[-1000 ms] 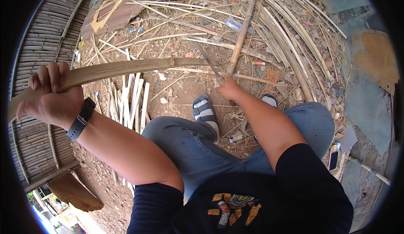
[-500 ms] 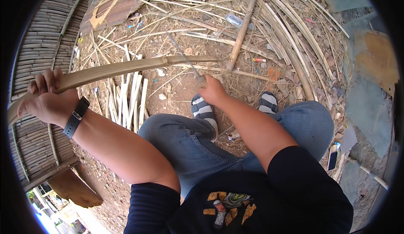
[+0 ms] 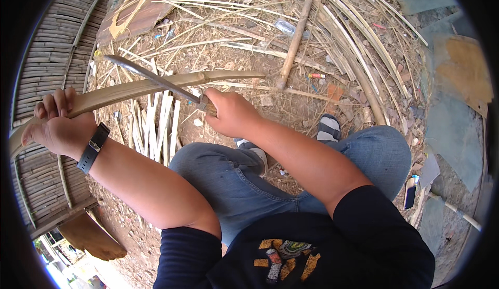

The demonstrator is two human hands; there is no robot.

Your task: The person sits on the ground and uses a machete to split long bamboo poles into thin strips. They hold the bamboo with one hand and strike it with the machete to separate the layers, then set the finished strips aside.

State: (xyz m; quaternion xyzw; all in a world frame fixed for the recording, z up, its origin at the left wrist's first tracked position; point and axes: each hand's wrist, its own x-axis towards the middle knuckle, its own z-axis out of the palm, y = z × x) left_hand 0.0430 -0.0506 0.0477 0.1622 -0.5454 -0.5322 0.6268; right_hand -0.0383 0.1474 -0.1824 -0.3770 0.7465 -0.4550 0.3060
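The bamboo strip (image 3: 156, 86) runs long and nearly level, slightly bowed, from the left hand (image 3: 54, 127) out to a free tip at the right, above the knees. The left hand is wrapped tight around its near end, fingers curled over the top. The right hand (image 3: 231, 114) is closed in a fist on the handle of a knife (image 3: 150, 78), whose blade slants up and leftward from the fist and crosses over the bamboo strip near its middle. Below the bamboo strip a bundle of pale cut slats (image 3: 156, 122) lies on the dirt ground (image 3: 291, 112), pointing away from the person. Beyond the strip's tip a round pole (image 3: 296, 34) slants upward amid scattered canes and straw. Left of the bamboo strip a woven bamboo wall (image 3: 47, 60) closes that side; to the right the ground is more open, with flat grey slabs (image 3: 452, 127).
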